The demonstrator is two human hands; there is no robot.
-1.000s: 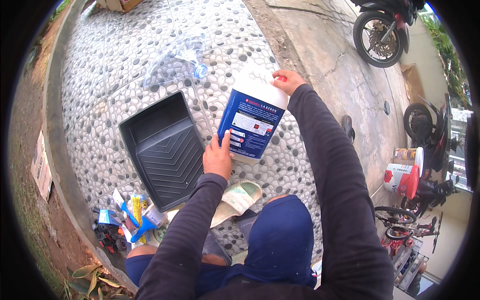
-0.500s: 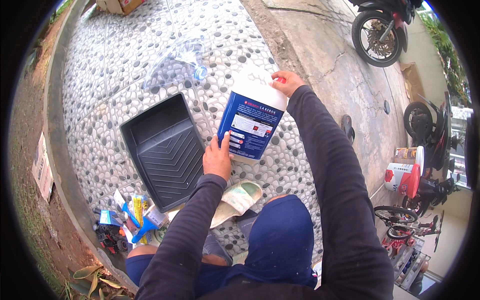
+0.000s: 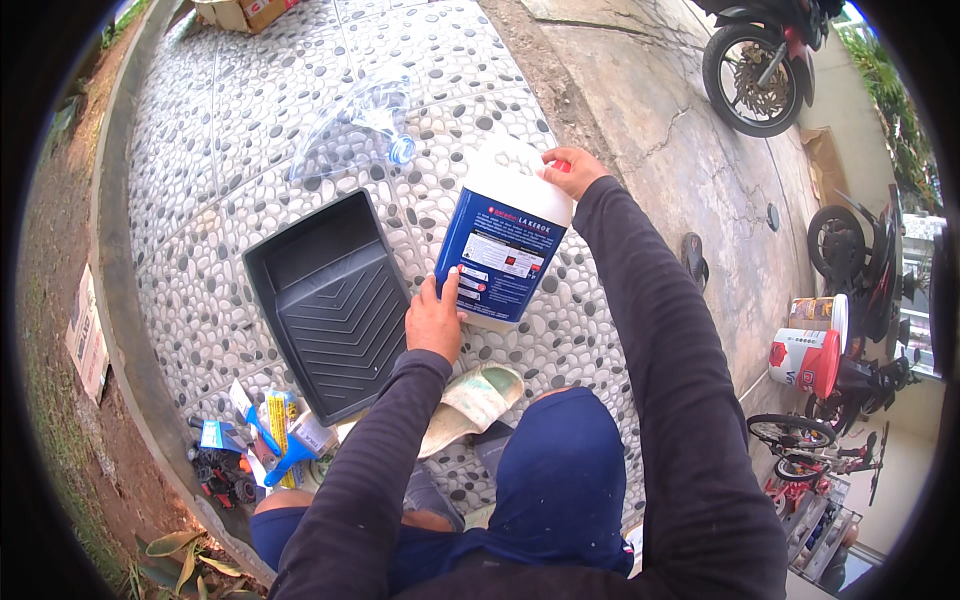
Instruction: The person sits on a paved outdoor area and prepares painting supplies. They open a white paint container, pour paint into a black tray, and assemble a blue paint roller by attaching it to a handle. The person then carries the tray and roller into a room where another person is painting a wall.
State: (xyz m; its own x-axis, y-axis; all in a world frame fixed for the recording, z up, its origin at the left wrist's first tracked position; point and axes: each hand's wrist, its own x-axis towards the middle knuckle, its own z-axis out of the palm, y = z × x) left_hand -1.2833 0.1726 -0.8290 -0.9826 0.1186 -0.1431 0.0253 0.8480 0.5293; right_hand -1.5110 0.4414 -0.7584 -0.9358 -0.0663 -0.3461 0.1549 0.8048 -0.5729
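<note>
A white plastic jerrycan (image 3: 520, 190) with a blue label is tilted in front of me over the pebble-patterned floor. My right hand (image 3: 573, 175) is closed around the red cap (image 3: 563, 166) at its upper right corner. Against the can's lower left edge, my left hand (image 3: 435, 315) steadies it, fingers bent over the label and thumb side mostly hidden. Just left of the can lies a black paint tray (image 3: 335, 300), with a ribbed slope and a deep end away from me. No liquid shows in the tray.
A cut clear plastic bottle (image 3: 365, 125) lies beyond the tray. Blue-handled tools (image 3: 285, 455) and small items are piled at lower left. A worn slipper (image 3: 480, 400) is near my knee. Right, on concrete, stand paint buckets (image 3: 805, 360) and a motorbike (image 3: 760, 75).
Almost nothing differs. My right fingers have shifted slightly on the red cap, while the jerrycan and my left hand stay in place.
</note>
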